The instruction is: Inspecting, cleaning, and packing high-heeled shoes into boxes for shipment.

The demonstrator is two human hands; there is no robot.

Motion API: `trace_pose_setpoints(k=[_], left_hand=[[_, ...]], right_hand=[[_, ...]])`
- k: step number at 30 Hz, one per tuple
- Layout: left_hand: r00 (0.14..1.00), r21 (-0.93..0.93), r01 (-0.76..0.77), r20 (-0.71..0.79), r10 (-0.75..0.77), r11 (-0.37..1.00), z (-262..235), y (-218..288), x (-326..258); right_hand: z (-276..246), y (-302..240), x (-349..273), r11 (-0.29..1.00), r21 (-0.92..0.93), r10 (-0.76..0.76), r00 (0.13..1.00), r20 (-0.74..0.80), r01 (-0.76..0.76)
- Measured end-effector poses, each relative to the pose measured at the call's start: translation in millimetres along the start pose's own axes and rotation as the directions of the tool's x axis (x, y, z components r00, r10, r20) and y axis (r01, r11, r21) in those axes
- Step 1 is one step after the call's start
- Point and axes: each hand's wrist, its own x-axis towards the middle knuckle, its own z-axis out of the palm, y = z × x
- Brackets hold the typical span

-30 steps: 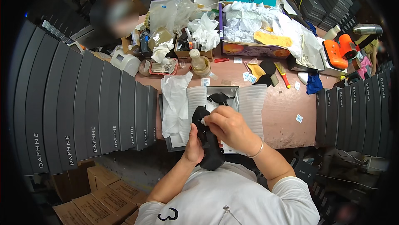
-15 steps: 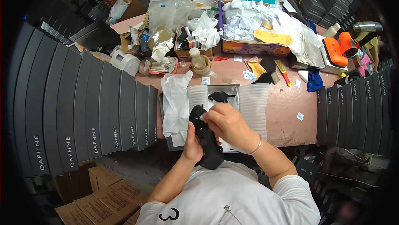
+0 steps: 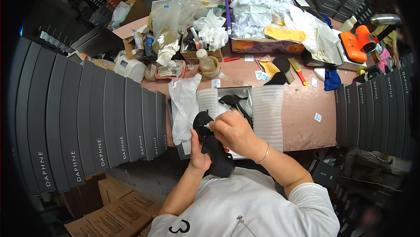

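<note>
I have my left hand (image 3: 199, 156) clenched around the black shoe (image 3: 213, 147), raised close to my chest, so my right hand (image 3: 232, 132) can pinch a small white scrap (image 3: 207, 126) against its upper, the open box (image 3: 236, 101) just beyond on the worktop (image 3: 302, 114)

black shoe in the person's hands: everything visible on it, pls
The black shoe looks matte, suede-like, dark all over. It is held over the table's near edge, in front of the open shoebox, lengthwise away from the person. The left hand grips it from the side and beneath. The right hand presses a small white piece to its upper part. Sole and fine details are not discernible.
</note>
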Motion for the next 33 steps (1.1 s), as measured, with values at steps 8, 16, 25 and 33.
trace_pose_setpoints(k=[8, 16, 25, 33], left_hand=[[0.989, -0.076, 0.102, 0.117, -0.093, 0.992, -16.3, -0.3, -1.2], [0.992, 0.023, -0.046, 0.121, 0.043, 0.999, -9.4, 4.8, -3.7], [0.992, -0.058, -0.091, 0.082, 0.096, 0.994, -13.8, 1.8, -1.6], [0.994, 0.057, -0.102, 0.048, 0.100, 0.993, -1.4, 3.1, -6.0]], right_hand=[[-10.3, 1.2, -4.9, 0.866, 0.408, 0.383, 0.908, -0.172, -0.288], [14.9, -7.8, -11.9, 0.989, 0.135, -0.039, 0.985, -0.168, 0.062], [18.6, -8.7, -24.4, 0.991, 0.087, -0.089, 0.988, -0.124, 0.100], [15.7, -12.8, -11.5, 0.992, 0.109, -0.048, 0.993, -0.110, 0.060]])
